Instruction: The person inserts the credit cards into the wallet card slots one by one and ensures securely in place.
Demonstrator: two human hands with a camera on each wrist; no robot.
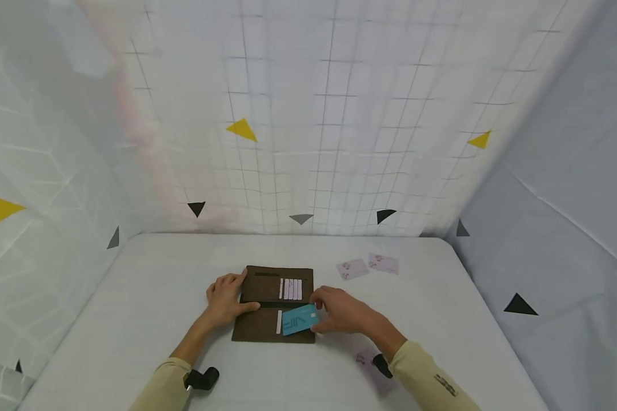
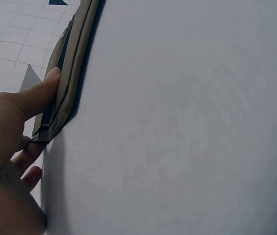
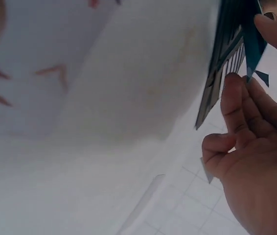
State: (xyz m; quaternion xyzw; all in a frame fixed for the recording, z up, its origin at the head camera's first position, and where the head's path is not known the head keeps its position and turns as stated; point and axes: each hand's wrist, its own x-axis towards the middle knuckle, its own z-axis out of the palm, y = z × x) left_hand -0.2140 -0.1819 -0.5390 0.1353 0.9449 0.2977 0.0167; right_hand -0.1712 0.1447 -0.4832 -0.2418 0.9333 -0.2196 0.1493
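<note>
A brown wallet (image 1: 254,326) lies unfolded on the white table, with several pale card edges in slots on its upper panel. My left hand (image 1: 225,299) grips its left side near the fold. In the left wrist view, the thumb presses on the wallet (image 2: 75,73) while other fingers sit at its edge. A blue bank card (image 1: 295,321) is pinched by my right hand (image 1: 343,311), tilted over the lower panel's slots beside one pale strip. From the right wrist view, thumb and fingers hold the card (image 3: 252,46) at its end; whether its far edge is in a slot cannot be told.
Two pinkish flower-printed cards (image 1: 352,269) lie on the table (image 1: 185,257) behind and right of the wallet. Another printed piece (image 1: 372,365) lies under the right forearm. White sheets with yellow and dark triangles (image 1: 243,130) enclose the table's back and sides.
</note>
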